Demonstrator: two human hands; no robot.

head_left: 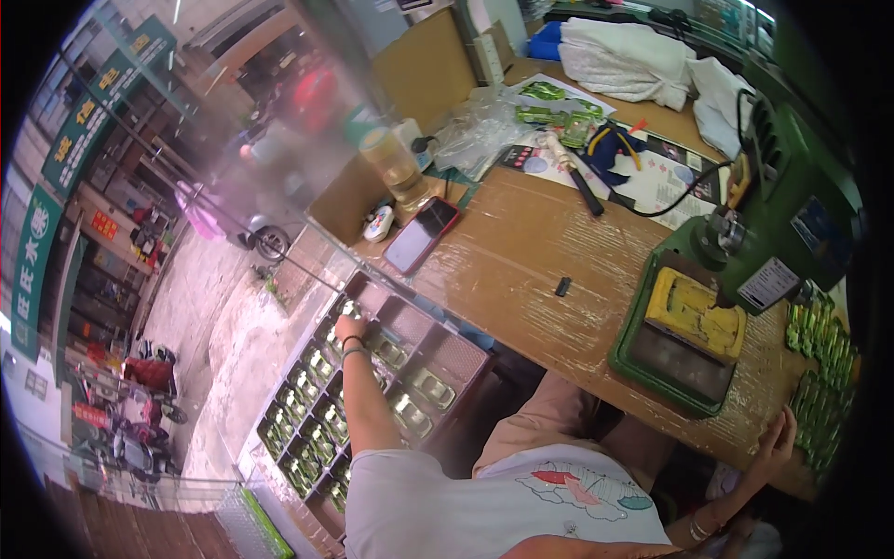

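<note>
My left hand (351, 328) reaches into the divided tray (484, 366) on the left, fingers curled down at a far compartment. A shiny piece (348, 308) shows right at its fingertips; whether it is gripped is hidden. Rows of shiny silver-green pieces (319, 363), shaped like small car bodies, lie in the tray's compartments. My right hand (778, 440) is at the table's right front edge, fingers stretched out and apart, with nothing seen in it. Beside it lies a pile of shiny green pieces (819, 419).
A green bench press (782, 214) with a yellow pad (694, 312) on its base stands at right on the wooden table (503, 252). A phone (422, 236), a jar of liquid (393, 168), a black-handled tool (585, 191) and a small black piece (562, 286) lie about. White cloths (624, 61) are behind.
</note>
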